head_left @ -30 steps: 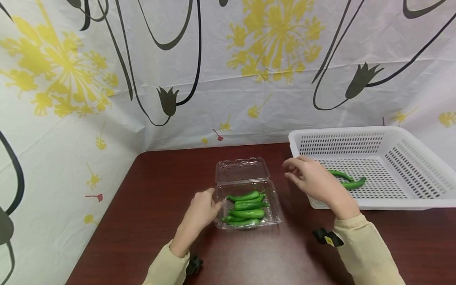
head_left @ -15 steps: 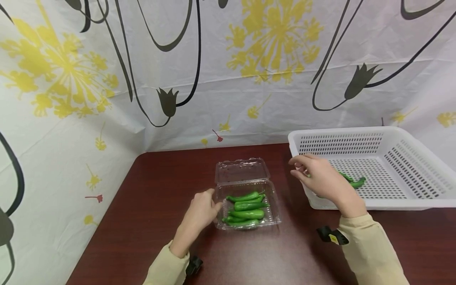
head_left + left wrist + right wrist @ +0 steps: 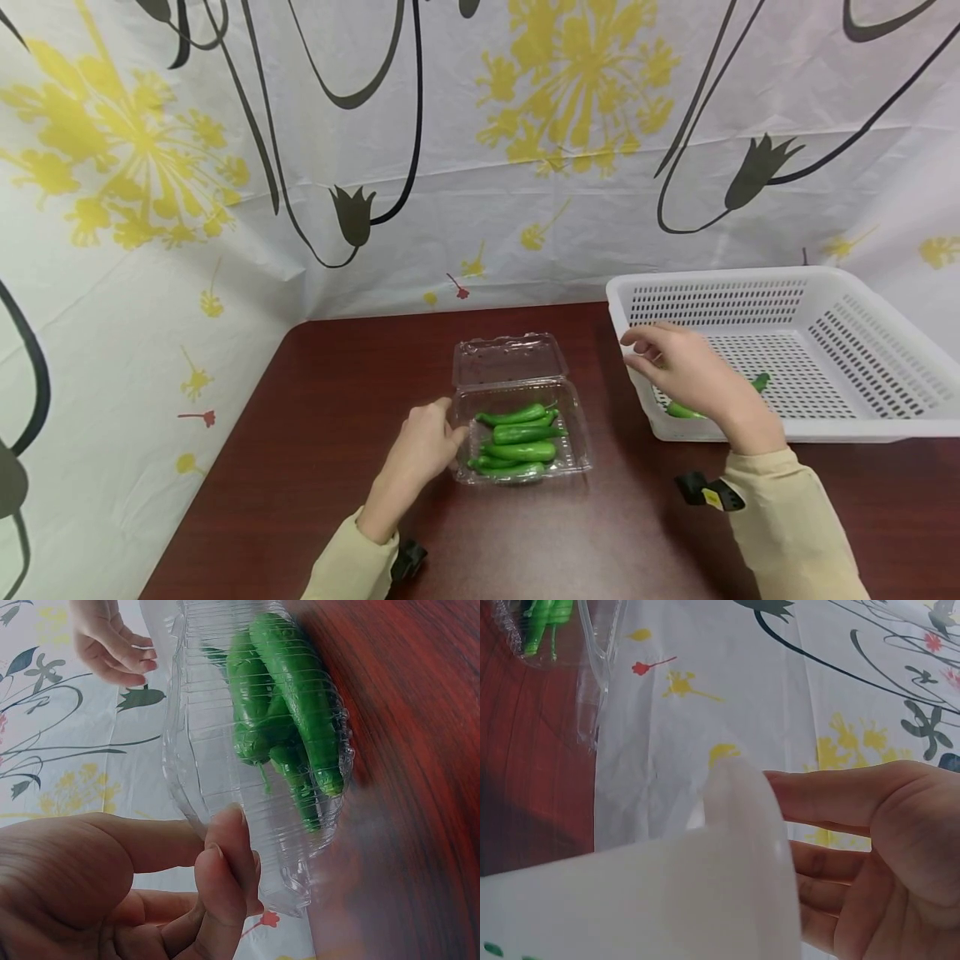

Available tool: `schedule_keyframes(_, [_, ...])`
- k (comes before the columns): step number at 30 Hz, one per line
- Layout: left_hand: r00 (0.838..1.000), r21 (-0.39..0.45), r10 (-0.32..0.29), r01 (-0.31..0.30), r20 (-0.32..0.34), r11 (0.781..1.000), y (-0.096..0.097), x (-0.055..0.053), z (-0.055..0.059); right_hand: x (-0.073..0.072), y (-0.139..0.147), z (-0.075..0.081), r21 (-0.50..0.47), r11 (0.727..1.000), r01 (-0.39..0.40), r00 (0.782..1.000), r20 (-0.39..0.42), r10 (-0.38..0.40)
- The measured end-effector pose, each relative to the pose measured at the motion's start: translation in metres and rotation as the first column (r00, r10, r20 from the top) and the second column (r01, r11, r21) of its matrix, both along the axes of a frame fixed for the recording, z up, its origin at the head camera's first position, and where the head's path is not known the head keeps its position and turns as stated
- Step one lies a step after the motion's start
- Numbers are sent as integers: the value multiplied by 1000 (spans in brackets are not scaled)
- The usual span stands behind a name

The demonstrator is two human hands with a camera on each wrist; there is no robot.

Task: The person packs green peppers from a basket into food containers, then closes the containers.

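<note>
My left hand is at the left side of a clear plastic clamshell container, thumb and fingertips pinching its rim in the left wrist view. Several green chili peppers lie side by side in the container, and its lid is folded back. My right hand hovers over the left part of a white plastic basket, fingers loosely bent and no pepper showing between them. Green peppers lie in the basket, partly hidden by this hand. In the right wrist view the basket rim overlaps the fingertips.
The dark red-brown table carries the container in the middle and the basket at the right. A patterned white cloth with yellow and grey flowers hangs behind the table and along its left side.
My right hand has moved to the right, from the basket's left rim to farther over the basket, covering other parts of the peppers there. The left hand and the container stay in place.
</note>
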State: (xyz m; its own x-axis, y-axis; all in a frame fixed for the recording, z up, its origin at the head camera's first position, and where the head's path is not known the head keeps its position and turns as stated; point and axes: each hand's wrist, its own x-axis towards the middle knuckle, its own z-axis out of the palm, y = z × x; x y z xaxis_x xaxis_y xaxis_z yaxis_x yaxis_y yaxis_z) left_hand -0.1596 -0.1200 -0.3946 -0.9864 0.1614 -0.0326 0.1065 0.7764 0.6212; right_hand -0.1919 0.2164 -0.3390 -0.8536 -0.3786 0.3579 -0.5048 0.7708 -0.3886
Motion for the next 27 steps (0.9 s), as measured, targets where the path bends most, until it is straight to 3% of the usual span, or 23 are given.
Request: schedule_keyframes(27, [1000, -4, 7, -7, 8, 1000, 0, 0, 0, -2, 28, 6, 23, 1000, -3, 998, 69, 1])
